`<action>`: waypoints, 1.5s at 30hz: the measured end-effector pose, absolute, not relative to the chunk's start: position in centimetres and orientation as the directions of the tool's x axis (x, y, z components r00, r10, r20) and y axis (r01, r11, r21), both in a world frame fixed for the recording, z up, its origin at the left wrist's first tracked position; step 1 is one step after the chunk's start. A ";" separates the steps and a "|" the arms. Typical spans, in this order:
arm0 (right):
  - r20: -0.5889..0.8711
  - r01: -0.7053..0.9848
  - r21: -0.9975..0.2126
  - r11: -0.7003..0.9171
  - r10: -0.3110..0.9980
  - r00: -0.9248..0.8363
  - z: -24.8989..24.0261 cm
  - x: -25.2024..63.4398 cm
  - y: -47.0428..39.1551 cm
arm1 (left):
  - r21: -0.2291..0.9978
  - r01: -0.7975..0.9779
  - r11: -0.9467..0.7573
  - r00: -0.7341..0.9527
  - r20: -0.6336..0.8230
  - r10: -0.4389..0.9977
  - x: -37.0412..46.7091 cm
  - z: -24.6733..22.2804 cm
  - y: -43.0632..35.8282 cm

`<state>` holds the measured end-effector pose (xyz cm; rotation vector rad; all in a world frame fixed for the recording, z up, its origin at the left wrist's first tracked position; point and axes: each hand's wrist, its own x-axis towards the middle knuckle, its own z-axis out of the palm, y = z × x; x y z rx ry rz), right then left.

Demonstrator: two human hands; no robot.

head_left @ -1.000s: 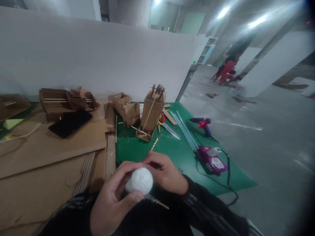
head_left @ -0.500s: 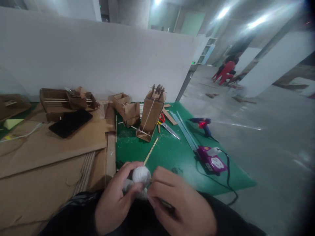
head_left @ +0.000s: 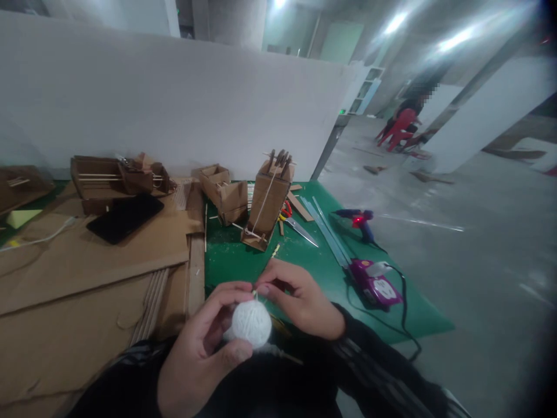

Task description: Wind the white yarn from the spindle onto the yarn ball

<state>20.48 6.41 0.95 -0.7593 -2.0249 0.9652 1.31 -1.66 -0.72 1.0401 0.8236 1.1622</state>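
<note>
My left hand (head_left: 209, 342) is closed around a ball of white string (head_left: 252, 325), with fingers behind it and the thumb across its lower front. Just above the ball, my right hand (head_left: 291, 293) pinches a pale strand of string (head_left: 256, 294) that meets the ball's top. Past the right knuckles shows the tip of a thin, yellowish twisted stick (head_left: 275, 251); its lower part is hidden by that hand. Under the ball, a stick wrapped in white string (head_left: 278, 352) lies over the dark clothing, partly covered.
Ahead on the green mat (head_left: 235, 264) stand a cardboard model (head_left: 267, 200) and scissors (head_left: 300, 229). To the right are glue sticks (head_left: 326, 232), a glue gun (head_left: 359, 220) and a purple power strip (head_left: 374, 284) with a cable. A black phone (head_left: 126, 217) rests on cardboard sheets (head_left: 87, 273) leftward.
My right hand has moved up and forward, from beside the ball to above its top, now covering most of the twisted stick. The ball sits slightly lower and more of it shows.
</note>
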 end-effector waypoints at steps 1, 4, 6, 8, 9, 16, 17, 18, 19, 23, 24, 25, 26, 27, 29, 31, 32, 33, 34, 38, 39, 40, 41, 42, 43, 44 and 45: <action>0.349 0.192 -0.838 0.511 0.771 -0.532 0.3 20.3 6.4 | 0.941 -0.334 0.056 0.212 0.017 0.977 1.4 -0.6 -1.7; 0.288 0.209 -0.860 0.465 0.782 -0.553 -1.2 19.5 5.7 | 0.944 -0.325 0.061 0.199 0.005 0.980 1.4 -0.5 -1.7; 0.260 0.221 -0.861 0.459 0.769 -0.584 -1.7 19.1 4.8 | 0.967 -0.248 0.054 0.153 -0.015 0.988 1.4 -0.7 -1.6; 0.234 0.256 -0.843 0.474 0.750 -0.618 -1.5 19.0 3.8 | 0.993 -0.118 0.021 0.080 -0.012 0.997 1.2 -1.0 -1.4; 0.229 0.276 -0.823 0.496 0.736 -0.638 -1.2 19.0 3.3 | 0.999 -0.038 0.005 0.056 -0.003 0.998 1.1 -1.2 -1.3; 0.365 0.284 -0.633 0.720 0.602 -0.711 2.8 20.0 1.4 | 0.994 0.105 -0.019 0.226 -0.006 0.974 1.1 -1.3 -1.1; 0.386 0.280 -0.604 0.746 0.582 -0.716 3.4 20.1 1.4 | 0.997 0.075 -0.024 0.260 0.004 0.966 1.2 -1.2 -1.1; 0.397 0.279 -0.577 0.767 0.563 -0.725 4.1 20.3 1.5 | 0.998 0.050 -0.035 0.286 0.019 0.958 1.3 -1.1 -1.2; 0.399 0.282 -0.554 0.784 0.547 -0.736 4.7 20.4 1.7 | 0.998 0.032 -0.050 0.306 0.037 0.951 1.3 -1.0 -1.2; 0.373 0.259 -0.532 0.806 0.498 -0.783 6.1 20.7 2.7 | 1.000 -0.021 -0.018 0.355 0.024 0.935 1.0 -0.8 -1.5; 0.383 0.245 -0.547 0.800 0.499 -0.777 6.0 20.7 3.1 | 0.999 -0.049 0.019 0.355 0.000 0.935 0.9 -0.8 -1.5; 0.397 0.229 -0.570 0.789 0.508 -0.764 5.9 20.7 3.6 | 0.995 -0.085 0.055 0.355 -0.021 0.935 0.9 -0.8 -1.5; 0.410 0.209 -0.601 0.772 0.522 -0.748 5.7 20.7 4.1 | 0.989 -0.119 0.084 0.357 -0.037 0.934 0.8 -0.9 -1.5; 0.417 0.186 -0.637 0.748 0.537 -0.733 5.3 20.6 4.6 | 0.984 -0.146 0.102 0.355 -0.044 0.934 0.8 -0.9 -1.5; 0.407 0.149 -0.718 0.680 0.584 -0.703 4.5 20.5 5.6 | 0.980 -0.173 0.102 0.337 -0.039 0.941 0.9 -1.0 -1.5; 0.359 0.139 -0.799 0.586 0.648 -0.671 3.5 20.3 6.3 | 0.977 -0.197 0.085 0.298 -0.023 0.954 1.0 -1.1 -1.5; 0.330 0.138 -0.834 0.534 0.684 -0.651 2.9 20.2 6.5 | 0.973 -0.216 0.077 0.271 -0.016 0.962 1.1 -1.1 -1.5; 0.301 0.139 -0.864 0.483 0.718 -0.628 2.3 20.1 6.6 | 0.968 -0.239 0.072 0.249 -0.011 0.969 1.2 -1.0 -1.6; 0.274 0.138 -0.888 0.439 0.746 -0.606 1.7 19.9 6.6 | 0.962 -0.263 0.069 0.231 -0.007 0.973 1.3 -1.0 -1.6; 0.261 0.152 -0.900 0.409 0.784 -0.563 -0.5 19.2 5.8 | 0.943 -0.327 0.055 0.170 0.002 0.986 1.5 -0.7 -1.9; 0.273 0.172 -0.884 0.435 0.777 -0.567 -0.8 19.2 5.4 | 0.950 -0.310 0.048 0.148 -0.002 0.989 1.5 -0.7 -1.9; 0.281 0.200 -0.863 0.465 0.768 -0.575 -0.9 19.1 5.0 | 0.959 -0.279 0.041 0.119 -0.008 0.993 1.5 -0.7 -1.9; 0.285 0.230 -0.839 0.494 0.757 -0.588 -0.9 19.2 4.6 | 0.971 -0.237 0.034 0.087 -0.014 0.996 1.5 -0.8 -1.8; 0.284 0.261 -0.811 0.524 0.741 -0.608 -0.7 19.3 4.1 | 0.982 -0.188 0.026 0.058 -0.015 0.998 1.5 -0.8 -1.7; 0.282 0.289 -0.779 0.557 0.722 -0.632 -0.5 19.4 3.7 | 0.990 -0.138 0.014 0.034 -0.009 0.999 1.5 -0.9 -1.6; 0.277 0.315 -0.744 0.589 0.701 -0.657 -0.1 19.6 3.3 | 0.996 -0.088 -0.001 0.023 0.003 1.000 1.4 -1.1 -1.5; 0.274 0.334 -0.707 0.623 0.677 -0.683 0.4 19.8 2.9 | 0.999 -0.029 -0.017 0.027 0.018 0.999 1.4 -1.2 -1.4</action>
